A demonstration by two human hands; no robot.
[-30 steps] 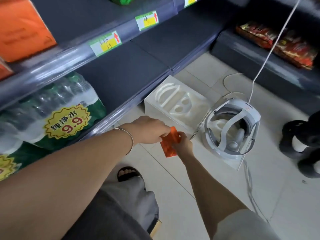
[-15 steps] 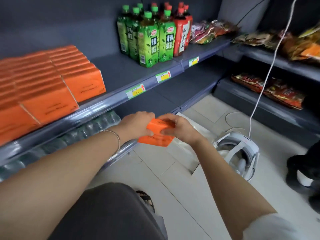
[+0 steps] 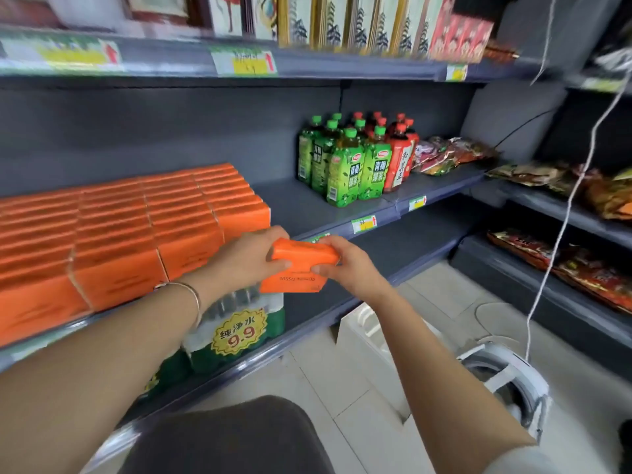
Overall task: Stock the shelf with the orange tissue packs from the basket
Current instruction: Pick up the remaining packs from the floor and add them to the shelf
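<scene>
Both hands hold one orange tissue pack (image 3: 301,258) in front of the middle shelf (image 3: 307,203). My left hand (image 3: 246,258) grips its left end and my right hand (image 3: 345,265) pinches its right end. The pack hangs just right of the rows of orange tissue packs (image 3: 136,230) that fill the shelf's left part. A bare stretch of shelf lies between those rows and the bottles. No basket is in view.
Green and red drink bottles (image 3: 355,159) stand further right on the same shelf. Snack bags (image 3: 451,153) lie beyond them. A bottled-water pack (image 3: 239,330) sits on the lower shelf. A white box (image 3: 369,340) and a white headset (image 3: 513,381) lie on the tiled floor, with a white cable (image 3: 561,213) hanging down.
Both hands have lifted the orange pack from low near the floor up to the middle shelf's level. The view has tilted up from the floor to the shelves.
</scene>
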